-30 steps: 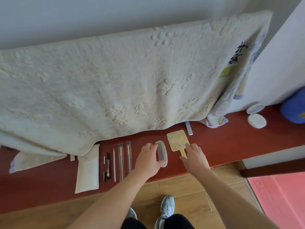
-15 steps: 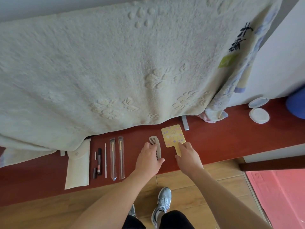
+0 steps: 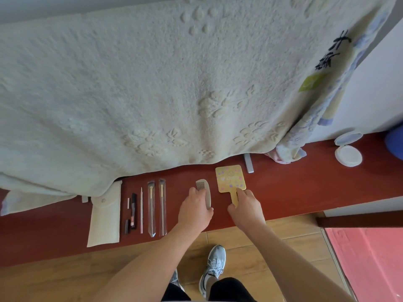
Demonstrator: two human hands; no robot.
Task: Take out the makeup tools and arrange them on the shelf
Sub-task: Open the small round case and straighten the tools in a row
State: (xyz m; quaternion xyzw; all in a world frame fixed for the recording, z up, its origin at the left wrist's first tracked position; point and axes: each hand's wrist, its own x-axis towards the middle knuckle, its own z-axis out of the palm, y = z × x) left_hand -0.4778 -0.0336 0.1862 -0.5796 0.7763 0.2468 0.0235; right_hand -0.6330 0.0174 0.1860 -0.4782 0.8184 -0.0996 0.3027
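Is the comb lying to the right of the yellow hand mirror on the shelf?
No, the comb lies left of the mirror on the red shelf, under the left hand.

On the red shelf (image 3: 283, 188): 1 cream fabric pouch (image 3: 105, 216), 2 brushes in clear sleeves (image 3: 151, 207) (image 3: 162, 205), 1 thin pale stick (image 3: 141, 210), 1 black-and-red tube (image 3: 133, 210), 1 grey comb (image 3: 205, 190), 1 yellow hand mirror (image 3: 230, 178), 1 open white round compact (image 3: 348, 149). Approx. 2 more small bits by the tube, too tiny to ID. 2 hands (image 3: 194, 211) (image 3: 246, 209) were there.
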